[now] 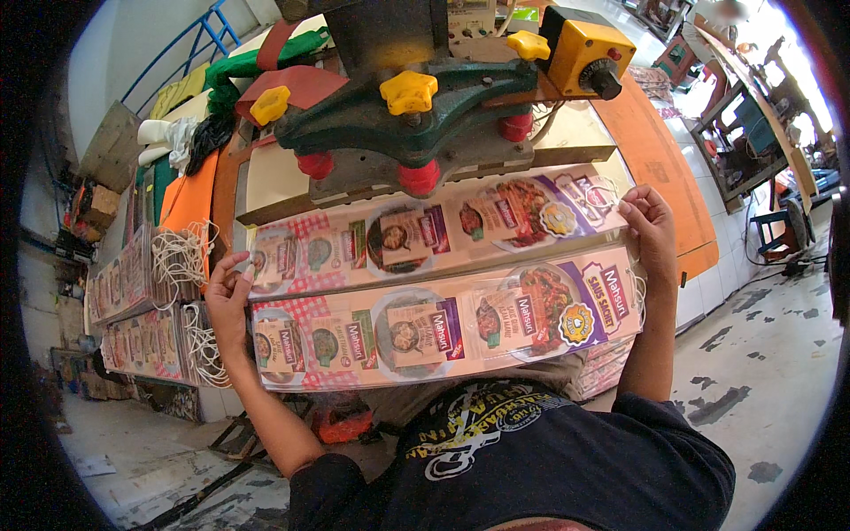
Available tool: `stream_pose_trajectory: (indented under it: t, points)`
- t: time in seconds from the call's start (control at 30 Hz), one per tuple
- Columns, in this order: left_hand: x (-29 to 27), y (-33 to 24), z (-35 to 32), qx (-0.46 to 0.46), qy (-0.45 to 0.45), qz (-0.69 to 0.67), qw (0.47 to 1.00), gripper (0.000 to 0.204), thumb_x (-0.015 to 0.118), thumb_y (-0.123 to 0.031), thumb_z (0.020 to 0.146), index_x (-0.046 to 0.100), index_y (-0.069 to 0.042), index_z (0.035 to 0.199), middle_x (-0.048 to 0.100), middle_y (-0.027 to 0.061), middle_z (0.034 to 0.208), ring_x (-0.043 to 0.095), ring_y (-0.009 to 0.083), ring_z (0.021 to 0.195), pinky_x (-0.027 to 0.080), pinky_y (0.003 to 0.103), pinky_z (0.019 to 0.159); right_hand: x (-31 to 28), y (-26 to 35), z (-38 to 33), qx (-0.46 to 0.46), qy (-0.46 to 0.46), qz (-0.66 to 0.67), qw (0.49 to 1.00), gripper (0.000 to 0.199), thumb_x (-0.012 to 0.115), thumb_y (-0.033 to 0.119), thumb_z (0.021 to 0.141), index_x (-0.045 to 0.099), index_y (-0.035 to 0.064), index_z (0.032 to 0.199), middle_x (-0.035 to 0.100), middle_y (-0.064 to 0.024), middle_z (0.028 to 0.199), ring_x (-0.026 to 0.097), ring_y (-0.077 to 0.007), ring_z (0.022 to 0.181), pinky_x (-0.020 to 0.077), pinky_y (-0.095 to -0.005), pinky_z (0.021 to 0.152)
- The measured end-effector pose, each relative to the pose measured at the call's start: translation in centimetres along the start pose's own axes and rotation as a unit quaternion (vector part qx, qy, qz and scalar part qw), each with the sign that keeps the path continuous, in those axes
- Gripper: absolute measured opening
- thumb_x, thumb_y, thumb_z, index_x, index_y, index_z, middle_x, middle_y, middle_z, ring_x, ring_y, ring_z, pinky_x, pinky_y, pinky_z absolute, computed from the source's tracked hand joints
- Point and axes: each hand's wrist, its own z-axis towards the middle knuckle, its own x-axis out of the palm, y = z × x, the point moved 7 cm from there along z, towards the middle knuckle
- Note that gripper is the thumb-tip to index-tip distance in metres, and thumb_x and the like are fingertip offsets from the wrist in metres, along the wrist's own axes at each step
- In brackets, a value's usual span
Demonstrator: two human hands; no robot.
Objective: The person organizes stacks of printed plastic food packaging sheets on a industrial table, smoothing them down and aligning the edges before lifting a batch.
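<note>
Two long printed cards with food pictures and clear plastic over the front lie side by side before me. The far card (349, 245) reaches under the front edge of a press. The near card (456, 323) lies closer to my body, along the table edge. At the far card's left end, my left hand (230, 292) is closed on the edge between thumb and fingers. My right hand (650, 228) pinches the same card's right end, beside a white string loop. The press's dark green head (390, 124) stands just beyond, with yellow knobs and red pads.
Stacks of similar cards (124, 283) with white strings (186, 257) lie at the left. A yellow control box (591, 53) with a black dial is mounted right of the press. The orange tabletop (664, 181) extends right. Green cloth and white rolls lie at the back left.
</note>
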Motion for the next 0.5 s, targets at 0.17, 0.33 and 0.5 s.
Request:
stream_pose_trajectory:
  t: [0.17,0.33,0.5]
  points:
    - [-0.6,-0.3,-0.4,0.009,-0.006,-0.048,0.999,0.033,0.069,-0.005,0.093,0.063,0.002,0.125,0.071,0.0038,0.096,0.064,0.0067,0.082,0.053,0.022,0.075,-1.0,0.0,-0.2,-0.030,-0.001,0.079,0.996,0.016,0.071,0.006,0.093,0.059,0.0089,0.102,0.059,0.0054,0.082,0.046,0.0019,0.059,0.0350,-0.0126,0.050]
    - [-1.3,-0.2,-0.6,0.021,0.000,-0.040,0.999,0.035,0.070,-0.006,0.092,0.062,0.001,0.125,0.071,0.0051,0.097,0.066,0.0075,0.086,0.053,0.023,0.076,-1.3,0.3,-0.4,-0.022,0.005,0.088,0.996,0.017,0.072,0.008,0.091,0.058,0.0089,0.101,0.059,0.0038,0.082,0.052,-0.0024,0.066,0.0409,-0.0167,0.057]
    - [-0.6,-2.6,-1.3,0.066,-0.015,-0.060,0.996,0.041,0.075,-0.015,0.089,0.061,0.001,0.124,0.072,0.0052,0.096,0.066,0.0079,0.085,0.052,0.023,0.076,-1.4,0.3,-0.3,-0.061,0.001,0.154,0.986,0.019,0.069,0.008,0.094,0.057,0.0081,0.108,0.055,0.0051,0.082,0.043,0.0011,0.058,0.0360,-0.0137,0.052]
